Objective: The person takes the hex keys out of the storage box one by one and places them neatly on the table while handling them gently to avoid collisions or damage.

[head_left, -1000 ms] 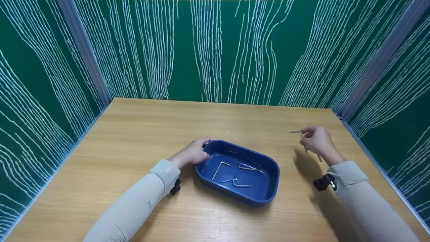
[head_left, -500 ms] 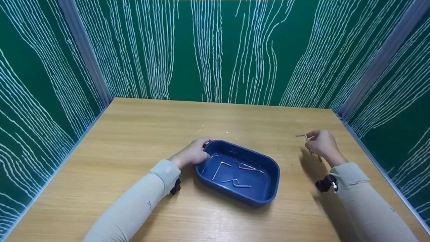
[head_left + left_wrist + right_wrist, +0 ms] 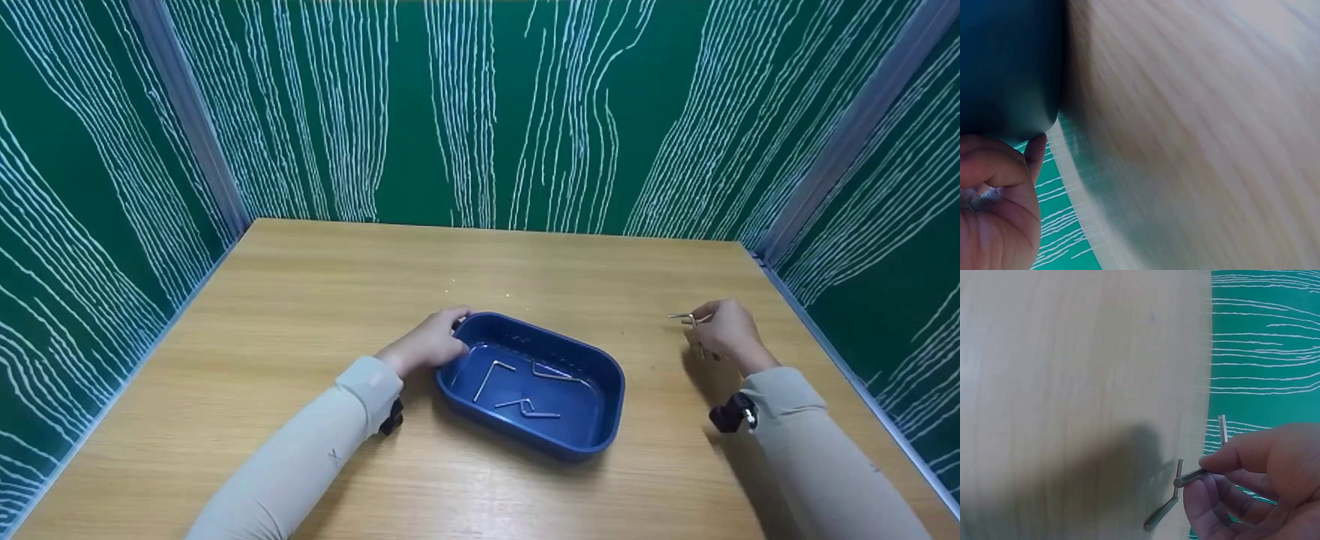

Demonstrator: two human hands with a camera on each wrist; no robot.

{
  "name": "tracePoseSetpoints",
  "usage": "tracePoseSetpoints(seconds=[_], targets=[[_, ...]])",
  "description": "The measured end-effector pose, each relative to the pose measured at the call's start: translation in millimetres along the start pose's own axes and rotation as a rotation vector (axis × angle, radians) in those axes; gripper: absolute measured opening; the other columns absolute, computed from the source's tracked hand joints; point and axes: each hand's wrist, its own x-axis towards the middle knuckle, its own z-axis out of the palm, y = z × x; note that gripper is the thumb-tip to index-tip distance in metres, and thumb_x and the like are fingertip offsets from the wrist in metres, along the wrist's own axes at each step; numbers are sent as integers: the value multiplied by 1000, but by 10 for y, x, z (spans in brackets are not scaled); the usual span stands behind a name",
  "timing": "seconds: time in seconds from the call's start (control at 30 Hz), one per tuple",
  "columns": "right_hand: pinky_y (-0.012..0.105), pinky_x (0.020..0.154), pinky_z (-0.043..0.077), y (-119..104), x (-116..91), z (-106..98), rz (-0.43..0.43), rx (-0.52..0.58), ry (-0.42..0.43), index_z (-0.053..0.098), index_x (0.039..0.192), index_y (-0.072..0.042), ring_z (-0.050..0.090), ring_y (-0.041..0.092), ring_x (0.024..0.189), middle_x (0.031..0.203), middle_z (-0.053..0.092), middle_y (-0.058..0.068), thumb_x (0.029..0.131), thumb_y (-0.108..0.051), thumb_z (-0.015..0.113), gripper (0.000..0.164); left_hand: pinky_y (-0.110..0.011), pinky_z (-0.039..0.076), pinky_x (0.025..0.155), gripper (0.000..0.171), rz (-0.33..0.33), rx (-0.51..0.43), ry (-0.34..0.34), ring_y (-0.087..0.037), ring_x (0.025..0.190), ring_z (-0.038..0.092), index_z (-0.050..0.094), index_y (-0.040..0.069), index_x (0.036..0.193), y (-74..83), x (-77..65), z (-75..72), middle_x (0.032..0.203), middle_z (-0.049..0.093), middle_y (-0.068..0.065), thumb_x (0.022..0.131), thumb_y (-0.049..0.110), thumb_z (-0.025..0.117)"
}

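My left hand (image 3: pixel 429 343) grips the left end of a blue plastic bin (image 3: pixel 613 379), the thumb over its rim. In the left wrist view its curled fingers lie against the bin's outer wall (image 3: pixel 1010 62). Several L-shaped hex keys (image 3: pixel 541 415) lie on the bin floor. To the right of the bin, my right hand (image 3: pixel 726 330) is above the table, pinching metal hex keys (image 3: pixel 1192 477) between thumb and fingers. There appear to be two of them, with ends sticking out on both sides of the fingers; the fingers partly hide them.
The wooden table (image 3: pixel 337 270) carries a few tiny pale specks (image 3: pixel 507 295) behind the bin. Green panels (image 3: pixel 420 112) with white wavy lines enclose the back and both sides. A dark wrist camera (image 3: pixel 729 414) hangs under the right sleeve.
My right hand has moved a little rightward and nearer to me, and the hex keys in it have turned. The left hand and the bin have stayed put.
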Motion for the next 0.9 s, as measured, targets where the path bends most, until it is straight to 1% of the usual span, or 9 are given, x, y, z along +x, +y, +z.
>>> tracePoseSetpoints(seconds=[0.1,0.27,0.33,0.43,0.5,0.6,0.73,0.83,0.9], targets=[[31,56,51,18,1,14,-9,0,1,59,133,20,62,16,66,110,67,28,97,-3,65,43,-53,54,113,58,-6,-1,-1,-37,132,63,57,4,147,6,-4,-1,144,65,-23,89,-1,64],[30,60,53,33,18,38,-21,-39,12,61,131,20,62,19,72,109,66,28,98,-4,64,40,-54,53,114,59,-12,3,-1,-38,132,62,57,4,148,13,-5,0,145,65,-23,90,-1,64],[30,61,53,41,26,45,-23,-48,10,62,130,20,62,19,74,105,67,26,97,-3,64,40,-54,53,115,59,-13,6,-1,-38,133,62,57,4,148,11,-1,2,146,65,-23,90,-1,64],[29,61,51,71,45,56,-32,-57,1,62,129,21,61,19,72,98,68,21,96,-2,63,40,-54,52,115,61,-15,9,-3,-38,133,62,56,4,150,7,5,1,147,64,-23,90,-1,64],[29,61,51,85,44,65,-40,-65,-7,63,128,20,61,19,72,96,70,21,94,-2,63,40,-55,53,114,61,-16,17,-2,-38,133,62,57,5,150,8,8,1,147,64,-23,90,0,64],[29,64,51,112,53,76,-52,-84,-11,64,126,20,62,24,78,103,72,25,92,0,61,40,-55,55,112,59,-14,33,1,-39,132,63,58,6,149,11,14,1,146,65,-23,90,0,64],[30,69,53,113,51,86,-24,-84,-30,66,127,20,61,33,92,115,69,31,92,2,59,40,-55,55,111,59,-16,43,3,-39,131,63,59,6,148,13,19,3,145,65,-23,90,0,64],[35,76,56,100,50,88,0,-90,-40,66,127,20,61,37,99,122,68,35,92,4,59,39,-55,55,112,59,-20,42,3,-39,132,63,58,6,149,13,17,5,146,65,-23,90,0,64],[39,84,56,91,46,87,2,-104,-42,67,127,20,61,39,106,127,67,38,93,4,60,38,-55,55,112,59,-21,42,2,-39,133,63,58,6,148,12,17,6,146,65,-23,90,0,64]])
